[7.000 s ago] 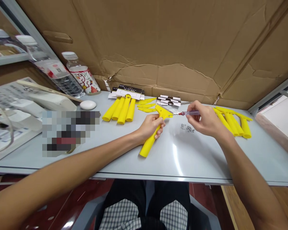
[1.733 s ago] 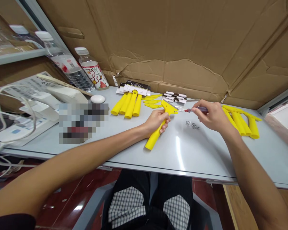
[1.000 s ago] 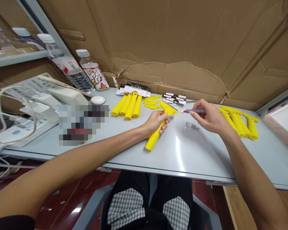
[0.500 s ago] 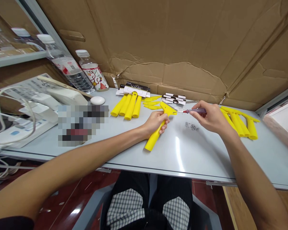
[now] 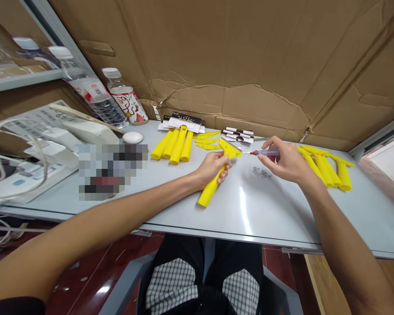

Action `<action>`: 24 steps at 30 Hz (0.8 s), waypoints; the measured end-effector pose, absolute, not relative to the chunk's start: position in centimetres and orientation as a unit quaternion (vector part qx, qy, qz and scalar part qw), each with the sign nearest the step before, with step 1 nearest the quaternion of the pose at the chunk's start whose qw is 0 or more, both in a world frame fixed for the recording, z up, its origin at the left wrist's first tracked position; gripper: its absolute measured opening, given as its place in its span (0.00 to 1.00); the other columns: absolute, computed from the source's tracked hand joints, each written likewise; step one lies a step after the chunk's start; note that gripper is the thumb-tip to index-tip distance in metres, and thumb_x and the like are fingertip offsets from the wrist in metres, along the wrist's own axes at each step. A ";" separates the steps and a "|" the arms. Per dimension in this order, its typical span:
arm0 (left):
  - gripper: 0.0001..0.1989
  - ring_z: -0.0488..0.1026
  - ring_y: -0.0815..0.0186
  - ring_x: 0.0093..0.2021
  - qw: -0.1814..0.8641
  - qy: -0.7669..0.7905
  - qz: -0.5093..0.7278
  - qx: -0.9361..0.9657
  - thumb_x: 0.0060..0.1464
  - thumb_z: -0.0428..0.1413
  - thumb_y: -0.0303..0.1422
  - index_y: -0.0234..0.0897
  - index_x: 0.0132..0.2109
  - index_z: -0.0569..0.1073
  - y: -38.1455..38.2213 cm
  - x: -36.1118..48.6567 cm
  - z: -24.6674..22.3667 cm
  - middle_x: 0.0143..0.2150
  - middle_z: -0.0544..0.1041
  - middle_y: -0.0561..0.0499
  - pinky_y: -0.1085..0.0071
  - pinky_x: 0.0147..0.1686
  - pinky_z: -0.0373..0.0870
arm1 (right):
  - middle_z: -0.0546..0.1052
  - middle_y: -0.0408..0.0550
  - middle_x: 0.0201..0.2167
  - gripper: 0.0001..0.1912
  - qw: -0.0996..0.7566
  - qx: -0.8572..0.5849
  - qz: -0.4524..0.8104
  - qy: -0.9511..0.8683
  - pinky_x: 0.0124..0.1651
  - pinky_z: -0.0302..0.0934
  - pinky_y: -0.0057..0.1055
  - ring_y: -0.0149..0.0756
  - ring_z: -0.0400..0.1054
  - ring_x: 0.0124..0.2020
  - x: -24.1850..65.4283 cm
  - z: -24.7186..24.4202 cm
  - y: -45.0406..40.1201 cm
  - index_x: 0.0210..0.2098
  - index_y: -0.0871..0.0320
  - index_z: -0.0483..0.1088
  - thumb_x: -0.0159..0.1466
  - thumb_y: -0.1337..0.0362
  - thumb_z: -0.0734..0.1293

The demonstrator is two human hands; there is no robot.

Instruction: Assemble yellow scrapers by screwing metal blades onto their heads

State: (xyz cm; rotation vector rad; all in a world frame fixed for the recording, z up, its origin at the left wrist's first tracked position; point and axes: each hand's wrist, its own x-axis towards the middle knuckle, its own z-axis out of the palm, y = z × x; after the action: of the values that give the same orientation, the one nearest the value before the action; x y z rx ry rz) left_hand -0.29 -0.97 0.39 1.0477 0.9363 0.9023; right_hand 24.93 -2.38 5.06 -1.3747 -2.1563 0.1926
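My left hand (image 5: 212, 168) grips a yellow plastic scraper (image 5: 211, 190) around its long handle, with the wide head angled up and to the right. My right hand (image 5: 287, 164) pinches a slim screwdriver (image 5: 265, 152) with a clear purple handle and red collar. Its metal shaft points left, and the tip reaches the right corner of the scraper head. A small pile of silver screws (image 5: 262, 172) lies on the table just below the screwdriver.
Yellow handles (image 5: 172, 147) and blades (image 5: 206, 142) lie behind my left hand, with more handles (image 5: 325, 170) beyond my right. Printed cards (image 5: 238, 135), water bottles (image 5: 124, 97), a telephone (image 5: 85, 131) and a pixelated patch (image 5: 113, 172) share the grey table (image 5: 249, 214).
The view has shifted slightly. My right hand has eased a little left, bringing the screwdriver tip against the scraper head. The left hand and scraper have barely moved.
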 end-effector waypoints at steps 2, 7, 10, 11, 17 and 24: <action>0.06 0.61 0.76 0.17 0.670 0.418 0.403 0.462 0.48 0.58 0.26 0.37 0.29 0.67 -1.0 -0.2 0.5 0.26 0.68 0.56 0.77 0.12 0.57 | 0.76 0.41 0.24 0.07 0.290 -0.507 0.080 -0.808 0.30 0.58 0.31 0.35 0.66 0.23 25.0 4.9 -2.3 0.42 0.52 0.70 0.68 0.58 0.71; 0.06 0.61 0.76 0.16 0.671 0.426 0.391 0.465 0.49 0.58 0.26 0.38 0.30 0.67 -1.1 -0.2 0.6 0.25 0.67 0.57 0.77 0.12 0.58 | 0.80 0.46 0.28 0.09 0.302 -0.507 0.064 -0.804 0.30 0.59 0.33 0.36 0.70 0.25 25.2 4.8 -2.2 0.38 0.53 0.73 0.70 0.55 0.71; 0.07 0.61 0.75 0.16 0.672 0.430 0.386 0.463 0.49 0.59 0.26 0.38 0.30 0.67 -1.1 -0.2 0.6 0.24 0.67 0.57 0.77 0.12 0.57 | 0.79 0.45 0.25 0.11 0.291 -0.518 0.052 -0.803 0.29 0.57 0.33 0.35 0.66 0.22 25.1 4.8 -2.2 0.36 0.53 0.74 0.70 0.53 0.71; 0.07 0.61 0.75 0.16 0.672 0.430 0.386 0.462 0.49 0.59 0.26 0.38 0.30 0.67 -1.1 -0.2 0.6 0.24 0.67 0.57 0.77 0.12 0.57 | 0.79 0.45 0.24 0.12 0.287 -0.521 0.048 -0.802 0.29 0.57 0.33 0.34 0.65 0.21 25.1 4.8 -2.2 0.36 0.53 0.73 0.71 0.53 0.70; 0.06 0.61 0.75 0.16 0.675 0.425 0.383 0.465 0.49 0.58 0.26 0.38 0.31 0.67 -1.0 -0.2 0.5 0.24 0.67 0.57 0.77 0.12 0.58 | 0.77 0.44 0.22 0.16 0.270 -0.539 0.052 -0.796 0.30 0.55 0.35 0.35 0.64 0.21 25.0 4.8 -2.1 0.32 0.54 0.72 0.71 0.51 0.69; 0.07 0.61 0.76 0.17 0.676 0.416 0.399 0.459 0.49 0.58 0.27 0.38 0.32 0.66 -0.7 -0.3 0.2 0.27 0.68 0.58 0.77 0.12 0.58 | 0.75 0.44 0.19 0.18 0.215 -0.563 0.106 -0.791 0.32 0.54 0.36 0.37 0.64 0.22 24.5 5.1 -2.2 0.30 0.54 0.72 0.72 0.50 0.67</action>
State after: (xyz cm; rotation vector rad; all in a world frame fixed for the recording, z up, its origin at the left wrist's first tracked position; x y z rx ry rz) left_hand -0.27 -0.66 0.16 1.0309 0.9361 0.8968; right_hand 24.49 -2.23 5.05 -1.5604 -2.1939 0.2948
